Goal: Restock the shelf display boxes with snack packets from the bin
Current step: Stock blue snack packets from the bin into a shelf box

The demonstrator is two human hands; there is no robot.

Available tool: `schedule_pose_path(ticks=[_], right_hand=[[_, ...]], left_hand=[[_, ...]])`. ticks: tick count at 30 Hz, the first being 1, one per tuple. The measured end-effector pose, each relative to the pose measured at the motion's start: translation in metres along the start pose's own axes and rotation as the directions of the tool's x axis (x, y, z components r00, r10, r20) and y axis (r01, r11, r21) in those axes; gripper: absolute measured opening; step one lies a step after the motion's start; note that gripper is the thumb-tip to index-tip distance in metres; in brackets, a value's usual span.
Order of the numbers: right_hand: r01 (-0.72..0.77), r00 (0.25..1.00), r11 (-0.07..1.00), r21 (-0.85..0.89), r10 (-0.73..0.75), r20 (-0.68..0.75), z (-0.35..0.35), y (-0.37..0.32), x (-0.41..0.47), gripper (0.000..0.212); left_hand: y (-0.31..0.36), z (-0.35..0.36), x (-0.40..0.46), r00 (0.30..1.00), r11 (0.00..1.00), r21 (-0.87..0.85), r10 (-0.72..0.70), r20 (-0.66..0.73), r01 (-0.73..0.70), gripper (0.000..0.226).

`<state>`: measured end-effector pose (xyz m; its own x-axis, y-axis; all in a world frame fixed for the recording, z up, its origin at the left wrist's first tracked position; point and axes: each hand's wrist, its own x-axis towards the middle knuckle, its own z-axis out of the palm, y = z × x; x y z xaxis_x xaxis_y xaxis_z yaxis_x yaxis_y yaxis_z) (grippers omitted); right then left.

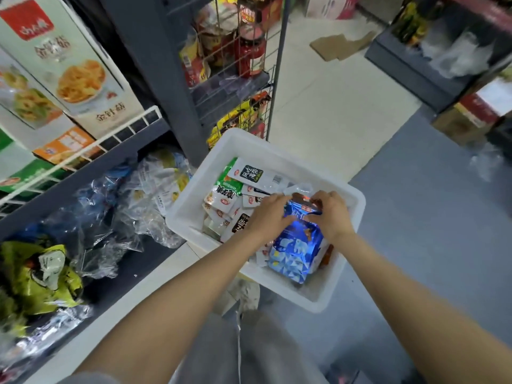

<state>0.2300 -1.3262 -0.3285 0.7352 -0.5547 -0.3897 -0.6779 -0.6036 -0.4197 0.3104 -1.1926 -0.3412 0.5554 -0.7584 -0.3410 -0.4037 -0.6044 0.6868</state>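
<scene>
Your left hand (270,214) and right hand (329,214) both reach into the white bin (279,145) on the floor and grip the top end of a shiny blue packet (297,250), fingers curled round it. Your fingertips are hidden behind the foil, and the packet's lettering is too crumpled and glare-struck to read. Small white packets (221,200) lie heaped beside it; most labels are cut off or blurred. On the shelf at your left, a tall display box (80,79) reads 金针菇. Clear plastic bags (110,217) below it hide their contents.
</scene>
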Motion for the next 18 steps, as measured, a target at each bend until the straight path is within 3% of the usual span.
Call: schedule_pose_path(ticks=[4,7,10,13,16,18], right_hand=[[0.077,0.996,0.994,0.08,-0.073,-0.054,-0.001,0.002,-0.004,0.032],[0.108,0.993,0.986,0.127,-0.101,-0.059,-0.002,0.003,-0.007,0.033],[0.086,0.995,0.982,0.167,-0.095,0.045,-0.004,0.004,-0.009,0.053],[0.059,0.994,0.998,-0.005,-0.059,0.09,-0.001,0.004,-0.009,0.071],[0.055,0.996,0.992,-0.116,-0.047,0.073,0.003,0.002,-0.007,0.057],[0.055,0.995,0.984,-0.167,-0.04,0.096,0.002,-0.001,-0.006,0.031]], left_hand=[[0.014,0.009,0.015,0.994,0.976,-0.213,-0.074,-0.086,0.054,0.057],[0.011,0.003,0.02,0.979,0.969,-0.24,-0.099,-0.18,0.054,0.028],[0.0,-0.012,0.014,0.971,0.957,-0.284,-0.121,-0.204,0.06,0.012],[-0.013,-0.032,0.001,0.95,0.948,-0.304,-0.172,-0.259,0.089,0.011],[-0.019,-0.05,-0.011,0.928,0.938,-0.339,-0.189,-0.322,0.074,0.012],[-0.018,-0.062,-0.019,0.914,0.935,-0.351,-0.178,-0.364,0.042,0.011]])
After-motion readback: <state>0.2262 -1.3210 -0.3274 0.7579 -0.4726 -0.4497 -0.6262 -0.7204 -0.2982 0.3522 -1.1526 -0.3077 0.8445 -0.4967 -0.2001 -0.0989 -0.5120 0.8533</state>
